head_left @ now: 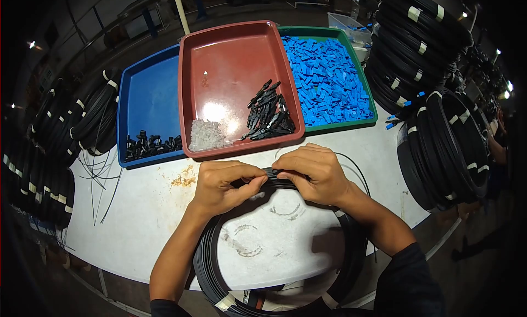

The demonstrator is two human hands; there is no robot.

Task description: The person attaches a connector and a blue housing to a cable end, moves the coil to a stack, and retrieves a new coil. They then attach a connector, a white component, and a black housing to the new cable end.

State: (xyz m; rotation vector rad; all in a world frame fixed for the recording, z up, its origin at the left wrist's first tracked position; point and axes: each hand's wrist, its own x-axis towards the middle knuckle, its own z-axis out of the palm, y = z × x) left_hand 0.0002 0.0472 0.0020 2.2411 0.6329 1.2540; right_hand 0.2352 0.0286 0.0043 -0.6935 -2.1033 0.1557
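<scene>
A large coil of black cable (211, 262), bound with pale tape, lies over the near edge of the white table. At its far side my left hand (228, 186) is closed, thumb and forefinger pinched at the black strands. My right hand (313, 174) is closed beside it, its fingertips also pinched at the strands. The fingertips of both hands nearly meet. Whatever small piece they may hold is hidden. A loose cable end (357, 166) curves out to the right of my right hand.
Beyond the hands are a blue tray (148, 92) with black parts, a red tray (236, 53) with clear and black parts, and a green tray (369, 105) full of blue pieces. Cable coils stand left (38, 191) and right (444, 147).
</scene>
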